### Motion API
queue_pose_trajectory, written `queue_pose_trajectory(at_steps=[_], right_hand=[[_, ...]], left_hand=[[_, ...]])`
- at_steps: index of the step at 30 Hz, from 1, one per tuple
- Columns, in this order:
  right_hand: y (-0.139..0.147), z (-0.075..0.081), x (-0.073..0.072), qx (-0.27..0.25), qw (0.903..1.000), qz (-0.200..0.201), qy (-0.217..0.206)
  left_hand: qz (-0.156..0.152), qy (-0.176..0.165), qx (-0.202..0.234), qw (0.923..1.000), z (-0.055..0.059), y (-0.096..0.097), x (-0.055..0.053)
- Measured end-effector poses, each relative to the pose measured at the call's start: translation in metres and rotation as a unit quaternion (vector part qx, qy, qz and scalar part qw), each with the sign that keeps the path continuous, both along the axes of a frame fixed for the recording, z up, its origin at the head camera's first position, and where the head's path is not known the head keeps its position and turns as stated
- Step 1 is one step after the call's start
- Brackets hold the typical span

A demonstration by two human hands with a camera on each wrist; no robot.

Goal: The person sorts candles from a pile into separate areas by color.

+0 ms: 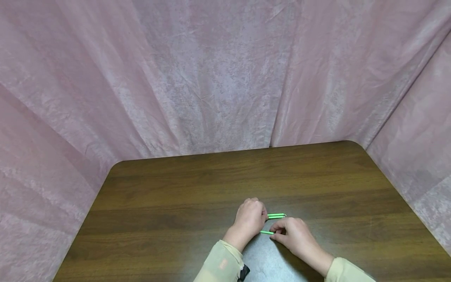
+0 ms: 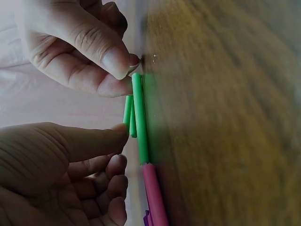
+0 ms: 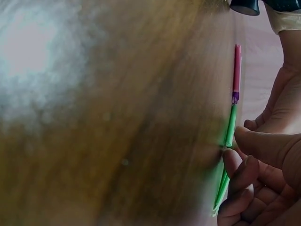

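Note:
On the table lies a slim rod [image 2: 141,120], green toward one end and pink [image 2: 155,193] toward the other, with a small purple piece [image 3: 235,98] at the join. My right hand [image 1: 296,237] pinches its green end between thumb and forefinger. Just beyond it lie two thin green sticks [image 1: 276,216], nearly side by side. My left hand [image 1: 250,215] holds their left ends between thumb and curled fingers. In the head view the left hand and wrist hide the pink part of the near rod.
A brown wood-grain table [image 1: 169,203] with rounded far corners is under both hands. Pink velvet curtains [image 1: 218,78] hang behind it and along its sides. A black strap [image 1: 243,272] shows at the left sleeve, and a bright glare lies on the near tabletop.

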State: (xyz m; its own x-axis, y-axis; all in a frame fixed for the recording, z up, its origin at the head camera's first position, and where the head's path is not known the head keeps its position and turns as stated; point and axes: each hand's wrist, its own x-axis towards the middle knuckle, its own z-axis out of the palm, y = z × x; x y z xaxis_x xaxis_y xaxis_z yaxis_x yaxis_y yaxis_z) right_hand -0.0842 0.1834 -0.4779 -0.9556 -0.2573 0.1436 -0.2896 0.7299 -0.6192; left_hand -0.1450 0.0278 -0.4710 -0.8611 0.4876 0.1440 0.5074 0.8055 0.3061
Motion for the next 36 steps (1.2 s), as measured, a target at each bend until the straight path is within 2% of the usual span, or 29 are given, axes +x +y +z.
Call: queue_pose_trajectory(at_steps=[13,36], right_hand=[[-0.0062,0.0013,-0.0010,0.017,0.9995,-0.023,-0.016],[-0.0080,-0.0011,-0.0004,0.029,0.9987,-0.040,-0.012]], left_hand=[[0.003,0.011,-0.003,0.9999,-0.0009,0.0005,0.0007],[0.004,0.015,-0.009,0.9998,-0.0025,0.0008,0.0003]])
